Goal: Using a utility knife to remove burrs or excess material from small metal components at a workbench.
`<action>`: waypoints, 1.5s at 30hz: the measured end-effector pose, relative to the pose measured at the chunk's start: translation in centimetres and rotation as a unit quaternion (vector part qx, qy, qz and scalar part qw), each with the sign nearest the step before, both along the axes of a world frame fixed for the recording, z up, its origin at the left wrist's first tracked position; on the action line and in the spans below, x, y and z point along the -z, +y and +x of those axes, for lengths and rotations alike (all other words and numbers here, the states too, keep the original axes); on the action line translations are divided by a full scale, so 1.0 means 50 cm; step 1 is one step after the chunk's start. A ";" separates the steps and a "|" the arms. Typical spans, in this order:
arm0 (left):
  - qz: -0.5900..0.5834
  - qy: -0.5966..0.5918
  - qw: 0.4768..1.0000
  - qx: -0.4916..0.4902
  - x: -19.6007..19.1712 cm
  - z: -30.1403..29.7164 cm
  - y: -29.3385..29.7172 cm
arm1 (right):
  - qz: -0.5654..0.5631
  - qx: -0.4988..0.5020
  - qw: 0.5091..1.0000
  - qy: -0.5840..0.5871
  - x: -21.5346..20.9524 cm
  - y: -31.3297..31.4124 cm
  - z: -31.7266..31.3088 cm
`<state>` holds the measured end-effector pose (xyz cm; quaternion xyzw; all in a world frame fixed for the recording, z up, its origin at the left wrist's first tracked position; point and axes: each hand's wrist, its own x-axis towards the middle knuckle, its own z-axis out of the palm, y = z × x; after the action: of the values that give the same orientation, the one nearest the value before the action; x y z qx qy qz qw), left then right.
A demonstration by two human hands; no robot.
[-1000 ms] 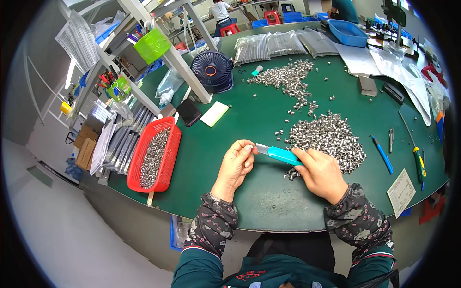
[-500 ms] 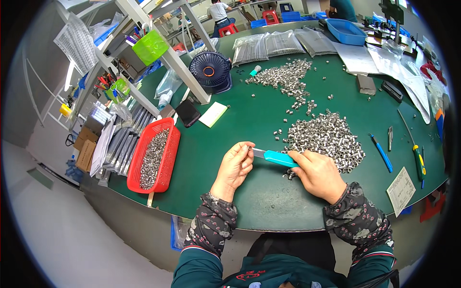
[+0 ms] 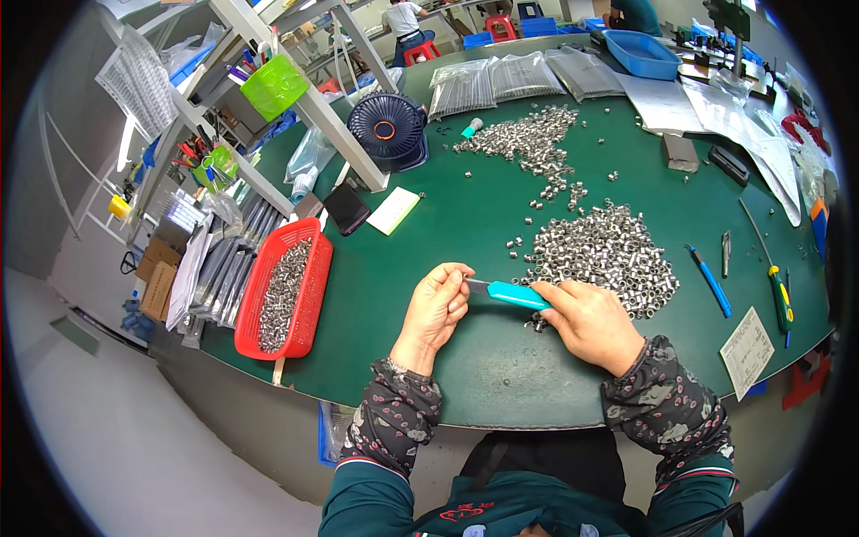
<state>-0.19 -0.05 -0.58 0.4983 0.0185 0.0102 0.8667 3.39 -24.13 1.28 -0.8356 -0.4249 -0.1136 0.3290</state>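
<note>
My right hand [image 3: 591, 324] is closed round the turquoise handle of a utility knife [image 3: 517, 294], its blade pointing left. Pinched between the thumb and fingertips of my left hand [image 3: 433, 309] is a small metal ring [image 3: 466, 277], mostly hidden by the fingers. The blade tip meets or nearly meets this ring; I cannot tell if they touch. Just beyond my right hand lies a heap of short metal rings [image 3: 608, 255], and a second, looser pile [image 3: 532, 143] spreads farther back. To the left stands a red plastic basket [image 3: 319, 286] partly filled with similar rings.
A black fan [image 3: 385, 130], a phone [image 3: 346, 208] and a notepad [image 3: 394, 211] sit at the back left. On the right lie a blue-handled tool [image 3: 711, 282], a screwdriver [image 3: 778, 300] and a paper slip [image 3: 747, 352]. A blue tray [image 3: 642, 55] stands far back; other people sit beyond.
The knife blade has shifted and turned slightly against the ring, while both hands stay nearly in place. The whole view has moved a little.
</note>
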 end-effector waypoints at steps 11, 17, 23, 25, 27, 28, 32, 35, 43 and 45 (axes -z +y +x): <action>0.060 -0.002 0.997 -0.050 0.002 0.000 -0.011 | 0.014 0.015 0.998 -0.066 -0.004 0.002 -0.001; 0.088 0.010 0.994 -0.059 -0.002 -0.001 -0.010 | 0.008 0.021 0.995 -0.099 -0.001 0.004 -0.001; 0.120 0.032 0.990 -0.070 -0.004 -0.001 -0.012 | 0.009 0.019 0.993 -0.113 0.002 0.003 0.001; 0.121 0.037 0.990 -0.070 -0.003 0.000 -0.011 | 0.006 0.019 0.993 -0.113 0.002 0.003 0.001; 0.122 0.042 0.989 -0.070 -0.004 -0.001 -0.010 | 0.004 0.019 0.993 -0.113 0.002 0.003 0.001; 0.123 0.042 0.989 -0.069 -0.005 -0.001 -0.011 | 0.007 0.017 0.993 -0.115 0.002 0.003 0.001; 0.121 0.047 0.990 -0.050 -0.004 0.000 -0.004 | 0.009 0.011 0.993 -0.117 0.005 0.002 0.003; 0.124 0.058 0.990 -0.042 -0.011 -0.002 -0.003 | 0.007 0.004 0.993 -0.122 0.001 0.002 0.004; 0.148 0.104 0.983 -0.008 -0.024 -0.005 0.004 | -0.038 0.012 0.982 -0.185 -0.013 -0.005 0.007; 0.150 0.112 0.982 0.006 -0.023 -0.005 0.008 | -0.050 0.011 0.978 -0.202 -0.014 -0.006 0.012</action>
<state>-0.41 0.34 0.59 0.6207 0.1108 -0.0482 0.7747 4.01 -24.43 1.98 -0.8155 -0.4783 -0.2628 0.1925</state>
